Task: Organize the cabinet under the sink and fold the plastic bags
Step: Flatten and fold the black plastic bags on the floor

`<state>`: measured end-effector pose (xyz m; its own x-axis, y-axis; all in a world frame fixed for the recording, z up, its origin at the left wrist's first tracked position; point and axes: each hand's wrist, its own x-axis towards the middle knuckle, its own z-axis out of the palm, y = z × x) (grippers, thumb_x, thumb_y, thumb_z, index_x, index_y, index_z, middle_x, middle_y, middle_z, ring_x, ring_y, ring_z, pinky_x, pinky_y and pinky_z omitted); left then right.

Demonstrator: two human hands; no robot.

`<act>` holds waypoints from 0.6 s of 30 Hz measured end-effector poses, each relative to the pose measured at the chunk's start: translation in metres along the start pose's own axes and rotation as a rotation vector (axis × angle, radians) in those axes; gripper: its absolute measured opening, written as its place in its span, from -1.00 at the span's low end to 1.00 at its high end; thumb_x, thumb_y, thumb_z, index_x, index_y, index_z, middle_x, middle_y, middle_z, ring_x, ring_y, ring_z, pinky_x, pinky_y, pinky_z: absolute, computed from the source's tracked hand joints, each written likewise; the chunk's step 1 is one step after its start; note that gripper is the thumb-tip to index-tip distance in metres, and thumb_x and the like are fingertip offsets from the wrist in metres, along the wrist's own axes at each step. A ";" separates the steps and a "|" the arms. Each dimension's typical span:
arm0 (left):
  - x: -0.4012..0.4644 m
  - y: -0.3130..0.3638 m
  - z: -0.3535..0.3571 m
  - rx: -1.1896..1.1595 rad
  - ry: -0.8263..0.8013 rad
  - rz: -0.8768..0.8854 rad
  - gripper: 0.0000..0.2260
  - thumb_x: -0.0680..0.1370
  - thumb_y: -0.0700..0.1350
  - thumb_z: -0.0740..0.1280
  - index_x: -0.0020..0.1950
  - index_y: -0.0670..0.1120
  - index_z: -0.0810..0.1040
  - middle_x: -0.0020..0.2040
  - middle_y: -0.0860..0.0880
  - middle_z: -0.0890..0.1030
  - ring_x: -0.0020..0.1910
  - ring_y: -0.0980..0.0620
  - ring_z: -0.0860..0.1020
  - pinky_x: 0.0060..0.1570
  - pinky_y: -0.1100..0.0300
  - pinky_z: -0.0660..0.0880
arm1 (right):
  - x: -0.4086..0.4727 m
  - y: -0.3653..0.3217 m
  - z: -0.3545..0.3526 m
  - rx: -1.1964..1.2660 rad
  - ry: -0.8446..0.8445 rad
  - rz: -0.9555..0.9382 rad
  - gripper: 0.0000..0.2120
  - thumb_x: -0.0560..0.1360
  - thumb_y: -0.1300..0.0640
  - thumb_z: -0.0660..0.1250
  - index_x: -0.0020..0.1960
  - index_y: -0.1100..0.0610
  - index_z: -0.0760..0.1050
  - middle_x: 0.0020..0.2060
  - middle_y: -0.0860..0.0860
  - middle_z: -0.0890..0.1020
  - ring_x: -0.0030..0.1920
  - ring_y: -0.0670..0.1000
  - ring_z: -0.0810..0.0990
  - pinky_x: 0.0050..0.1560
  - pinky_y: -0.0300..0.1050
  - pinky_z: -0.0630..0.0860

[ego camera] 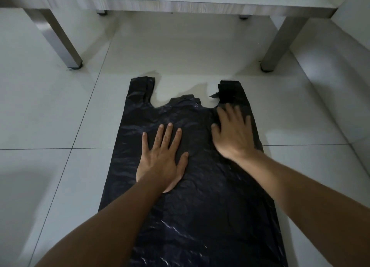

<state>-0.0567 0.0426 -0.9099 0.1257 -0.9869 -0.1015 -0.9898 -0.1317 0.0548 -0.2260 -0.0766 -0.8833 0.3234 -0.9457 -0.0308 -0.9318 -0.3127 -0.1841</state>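
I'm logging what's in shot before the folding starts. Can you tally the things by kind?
Black plastic bag: 1
Hands, left hand and right hand, both flat on the bag: 2
Metal table legs in view: 4
Total: 7

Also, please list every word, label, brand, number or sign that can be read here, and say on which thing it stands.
None can be read.
Black plastic bag: plain, no print visible.
Floor tiles: no markings.
Metal table: no label visible.

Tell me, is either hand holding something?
No. The left hand and right hand both press flat on the black plastic bag, below its handles, gripping nothing.
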 end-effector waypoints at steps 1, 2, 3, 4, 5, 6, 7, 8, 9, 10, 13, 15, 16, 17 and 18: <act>0.000 0.000 0.000 0.002 0.001 -0.001 -0.37 0.53 0.27 -0.34 0.55 0.05 -0.34 0.57 0.00 -0.32 0.53 0.00 -0.34 0.47 -0.23 -0.23 | -0.003 -0.001 0.007 -0.022 -0.052 -0.021 -0.40 0.64 -0.15 0.01 0.60 0.06 0.02 0.59 0.07 0.03 0.58 0.16 -0.07 0.52 0.30 -0.08; 0.000 0.000 0.000 0.004 0.001 -0.001 -0.37 0.53 0.27 -0.34 0.55 0.05 -0.34 0.57 0.00 -0.32 0.53 0.00 -0.34 0.47 -0.23 -0.23 | 0.001 0.001 0.011 -0.040 -0.092 -0.017 -0.39 0.63 -0.20 -0.03 0.60 0.04 0.01 0.60 0.07 0.01 0.58 0.16 -0.09 0.52 0.32 -0.10; 0.000 0.000 0.000 0.003 0.000 -0.001 -0.37 0.53 0.27 -0.35 0.55 0.05 -0.34 0.57 0.00 -0.32 0.53 0.00 -0.34 0.47 -0.23 -0.23 | 0.011 0.006 0.013 -0.050 -0.115 0.013 -0.38 0.62 -0.25 -0.08 0.59 0.01 0.01 0.60 0.06 -0.02 0.58 0.17 -0.12 0.50 0.35 -0.13; 0.000 0.000 0.000 0.002 -0.001 -0.001 -0.37 0.53 0.27 -0.35 0.55 0.05 -0.34 0.57 0.00 -0.32 0.53 0.00 -0.34 0.47 -0.23 -0.23 | 0.025 0.013 0.013 -0.051 -0.128 0.061 -0.38 0.61 -0.28 -0.12 0.59 -0.02 0.02 0.60 0.05 -0.05 0.58 0.18 -0.15 0.48 0.38 -0.17; 0.000 0.000 0.000 0.001 -0.002 0.001 -0.37 0.53 0.28 -0.35 0.55 0.06 -0.35 0.57 0.01 -0.32 0.53 0.00 -0.34 0.47 -0.23 -0.23 | 0.039 0.021 0.010 -0.043 -0.141 0.119 -0.38 0.61 -0.29 -0.15 0.59 -0.05 0.01 0.60 0.04 -0.08 0.58 0.20 -0.18 0.47 0.41 -0.20; 0.000 0.000 0.000 0.000 -0.007 0.002 -0.37 0.53 0.28 -0.35 0.55 0.06 -0.35 0.56 0.01 -0.33 0.53 0.00 -0.35 0.47 -0.23 -0.23 | 0.053 0.028 0.006 -0.031 -0.156 0.174 -0.39 0.61 -0.29 -0.17 0.59 -0.08 -0.03 0.60 0.02 -0.11 0.57 0.21 -0.20 0.45 0.44 -0.22; 0.000 0.000 0.000 0.001 -0.010 0.002 -0.37 0.53 0.28 -0.35 0.55 0.06 -0.35 0.56 0.01 -0.33 0.53 0.00 -0.35 0.47 -0.23 -0.24 | 0.065 0.035 0.001 -0.013 -0.172 0.220 -0.40 0.61 -0.28 -0.17 0.60 -0.11 -0.07 0.60 0.01 -0.13 0.57 0.22 -0.22 0.44 0.45 -0.23; 0.000 0.000 -0.001 0.003 -0.012 0.001 -0.37 0.53 0.28 -0.35 0.55 0.06 -0.35 0.56 0.01 -0.34 0.53 0.00 -0.35 0.47 -0.22 -0.24 | 0.074 0.040 -0.004 0.013 -0.181 0.259 -0.40 0.62 -0.27 -0.17 0.60 -0.11 -0.11 0.60 0.01 -0.13 0.57 0.23 -0.22 0.43 0.45 -0.24; 0.000 0.000 -0.001 0.004 -0.012 -0.001 -0.37 0.53 0.28 -0.35 0.55 0.06 -0.35 0.56 0.01 -0.34 0.53 0.00 -0.35 0.47 -0.22 -0.25 | 0.079 0.042 -0.009 0.047 -0.177 0.295 -0.40 0.62 -0.25 -0.16 0.60 -0.10 -0.13 0.60 0.02 -0.12 0.57 0.24 -0.22 0.44 0.45 -0.24; -0.001 0.000 -0.002 0.003 -0.012 -0.003 -0.37 0.53 0.28 -0.35 0.55 0.06 -0.36 0.56 0.01 -0.35 0.53 0.00 -0.36 0.47 -0.22 -0.25 | 0.081 0.041 -0.012 0.082 -0.161 0.328 -0.40 0.62 -0.23 -0.13 0.61 -0.10 -0.14 0.60 0.04 -0.11 0.56 0.24 -0.21 0.44 0.44 -0.23; -0.001 0.001 -0.004 -0.007 -0.013 -0.001 -0.38 0.55 0.27 -0.32 0.55 0.06 -0.35 0.56 0.00 -0.35 0.53 0.00 -0.36 0.47 -0.23 -0.25 | 0.067 0.025 -0.015 0.097 -0.084 0.332 -0.40 0.63 -0.12 -0.01 0.61 -0.04 -0.12 0.60 0.08 -0.09 0.57 0.25 -0.17 0.46 0.42 -0.17; -0.001 0.001 -0.005 -0.012 -0.016 -0.003 -0.38 0.55 0.27 -0.31 0.55 0.05 -0.35 0.56 0.00 -0.35 0.53 0.00 -0.36 0.47 -0.23 -0.26 | 0.047 0.008 -0.008 0.061 -0.013 0.226 -0.41 0.63 -0.06 0.05 0.60 0.03 -0.02 0.60 0.08 -0.03 0.57 0.24 -0.11 0.47 0.41 -0.10; -0.001 0.001 -0.005 -0.010 -0.015 -0.003 -0.38 0.55 0.26 -0.31 0.55 0.05 -0.35 0.56 0.00 -0.34 0.53 0.00 -0.35 0.47 -0.23 -0.26 | 0.037 -0.001 -0.003 0.047 0.001 0.159 -0.43 0.63 -0.05 0.07 0.59 0.03 0.03 0.59 0.07 -0.01 0.57 0.22 -0.10 0.48 0.40 -0.09; -0.001 0.001 -0.005 -0.007 -0.012 -0.003 -0.38 0.55 0.26 -0.31 0.55 0.05 -0.35 0.56 0.00 -0.34 0.53 0.00 -0.35 0.46 -0.23 -0.26 | 0.027 -0.009 0.001 0.032 -0.003 0.090 -0.45 0.64 -0.05 0.07 0.58 0.03 0.05 0.60 0.07 0.00 0.58 0.21 -0.11 0.49 0.38 -0.09; -0.001 0.001 -0.005 -0.001 -0.013 -0.003 -0.38 0.54 0.26 -0.32 0.55 0.05 -0.35 0.56 0.00 -0.35 0.53 0.00 -0.36 0.46 -0.23 -0.26 | 0.018 -0.015 0.006 0.019 -0.016 0.024 -0.46 0.64 -0.05 0.06 0.58 0.02 0.07 0.60 0.05 0.00 0.58 0.20 -0.11 0.50 0.37 -0.10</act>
<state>-0.0576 0.0430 -0.9051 0.1277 -0.9852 -0.1140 -0.9893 -0.1346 0.0557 -0.2051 -0.0881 -0.8872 0.3035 -0.9515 -0.0508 -0.9361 -0.2879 -0.2019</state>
